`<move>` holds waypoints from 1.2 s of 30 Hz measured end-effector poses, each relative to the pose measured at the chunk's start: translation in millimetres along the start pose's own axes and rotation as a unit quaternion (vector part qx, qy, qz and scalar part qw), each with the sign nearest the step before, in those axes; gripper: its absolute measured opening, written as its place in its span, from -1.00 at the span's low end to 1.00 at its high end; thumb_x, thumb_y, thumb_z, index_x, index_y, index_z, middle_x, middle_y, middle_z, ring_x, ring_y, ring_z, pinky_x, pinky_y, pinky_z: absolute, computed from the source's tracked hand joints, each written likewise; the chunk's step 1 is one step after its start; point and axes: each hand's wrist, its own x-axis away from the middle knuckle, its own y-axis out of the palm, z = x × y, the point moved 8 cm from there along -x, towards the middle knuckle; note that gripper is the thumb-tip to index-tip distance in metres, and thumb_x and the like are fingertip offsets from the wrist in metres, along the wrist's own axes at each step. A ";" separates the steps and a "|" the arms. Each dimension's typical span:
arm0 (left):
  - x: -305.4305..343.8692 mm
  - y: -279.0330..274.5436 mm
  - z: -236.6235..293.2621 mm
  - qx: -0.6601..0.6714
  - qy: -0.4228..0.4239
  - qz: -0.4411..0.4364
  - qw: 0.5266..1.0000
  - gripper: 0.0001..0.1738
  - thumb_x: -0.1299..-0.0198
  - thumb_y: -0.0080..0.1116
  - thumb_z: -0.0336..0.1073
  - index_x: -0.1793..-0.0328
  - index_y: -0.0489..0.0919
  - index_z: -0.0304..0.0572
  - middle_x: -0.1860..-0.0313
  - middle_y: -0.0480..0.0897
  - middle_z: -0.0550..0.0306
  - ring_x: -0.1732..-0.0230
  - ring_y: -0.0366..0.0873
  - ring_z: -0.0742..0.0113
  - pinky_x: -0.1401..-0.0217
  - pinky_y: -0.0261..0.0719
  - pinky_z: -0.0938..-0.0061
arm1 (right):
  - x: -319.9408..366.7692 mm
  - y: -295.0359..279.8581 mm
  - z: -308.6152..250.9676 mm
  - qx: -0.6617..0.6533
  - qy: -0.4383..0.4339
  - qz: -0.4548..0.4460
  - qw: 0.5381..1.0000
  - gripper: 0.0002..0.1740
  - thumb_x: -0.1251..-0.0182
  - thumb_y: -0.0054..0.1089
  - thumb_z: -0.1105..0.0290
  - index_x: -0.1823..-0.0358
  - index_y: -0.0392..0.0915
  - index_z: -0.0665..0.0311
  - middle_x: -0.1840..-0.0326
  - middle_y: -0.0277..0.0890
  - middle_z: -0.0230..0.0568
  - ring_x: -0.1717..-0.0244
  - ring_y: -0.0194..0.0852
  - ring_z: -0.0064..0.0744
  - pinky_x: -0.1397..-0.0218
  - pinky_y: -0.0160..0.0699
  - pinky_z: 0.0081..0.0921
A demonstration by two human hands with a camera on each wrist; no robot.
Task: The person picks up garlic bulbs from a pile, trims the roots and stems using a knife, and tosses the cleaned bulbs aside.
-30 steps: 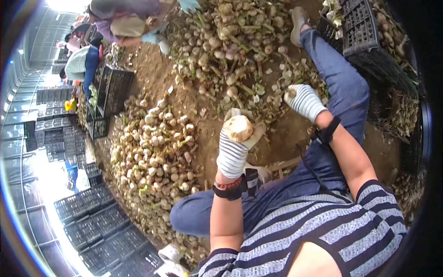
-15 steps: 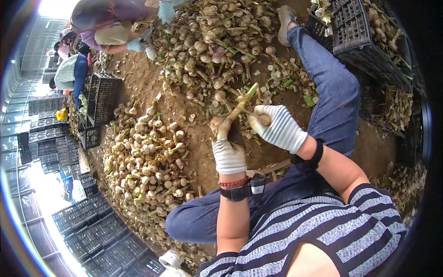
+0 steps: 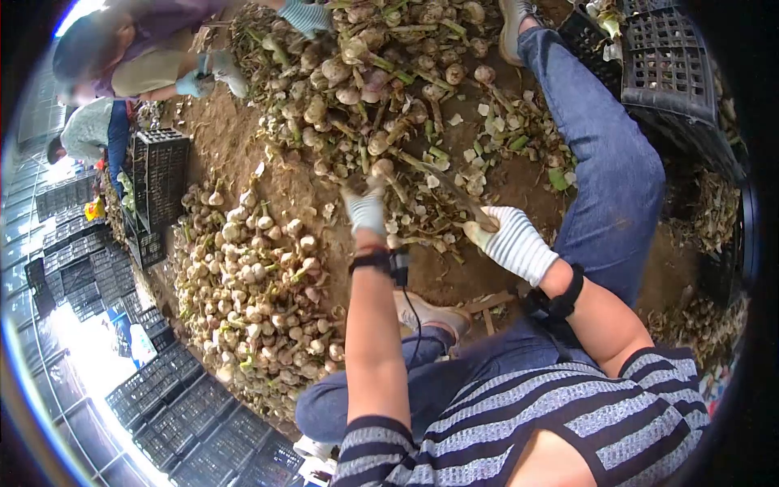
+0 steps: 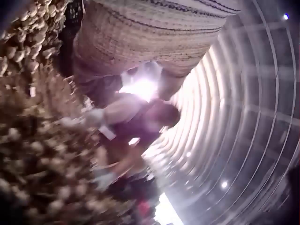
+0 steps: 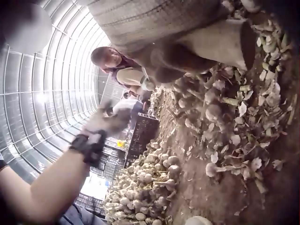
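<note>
My left hand [image 3: 365, 211], in a striped glove, is blurred at the near edge of the pile of stemmed garlic [image 3: 357, 81]. Its fingers look extended beside a bulb [image 3: 382, 169], with nothing visibly held. In the left wrist view the glove [image 4: 145, 37] fills the top, and the fingertips are unclear. My right hand [image 3: 515, 245] curls round a short brown handle [image 3: 489, 221] above the peelings; a thin dark length runs from it toward the pile. The right wrist view shows the glove [image 5: 154, 23] and the handle's blunt end [image 5: 247, 46].
A heap of trimmed bulbs [image 3: 251, 300] lies on the left. Black crates stand at the upper right [image 3: 665, 65], upper left [image 3: 162, 174] and lower left [image 3: 174, 406]. Another gloved person [image 3: 146, 65] works across the pile. My bent leg [image 3: 604, 146] borders the right side.
The stemmed garlic in my left hand is gone from it, and that hand has moved up and left toward the pile. My right hand has moved slightly right and down, away from the left.
</note>
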 end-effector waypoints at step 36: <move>246.1 24.8 148.5 -0.495 0.291 -0.253 0.778 -0.38 0.10 0.39 0.04 -0.07 0.51 -0.06 0.09 0.65 0.13 -0.01 0.55 0.13 -0.17 0.45 0.29 | 111.1 -37.8 -91.7 0.324 -0.322 0.049 0.888 -0.82 0.03 0.25 0.28 0.47 0.51 0.21 0.57 0.51 -0.09 0.43 0.56 -0.02 0.37 0.52 -0.19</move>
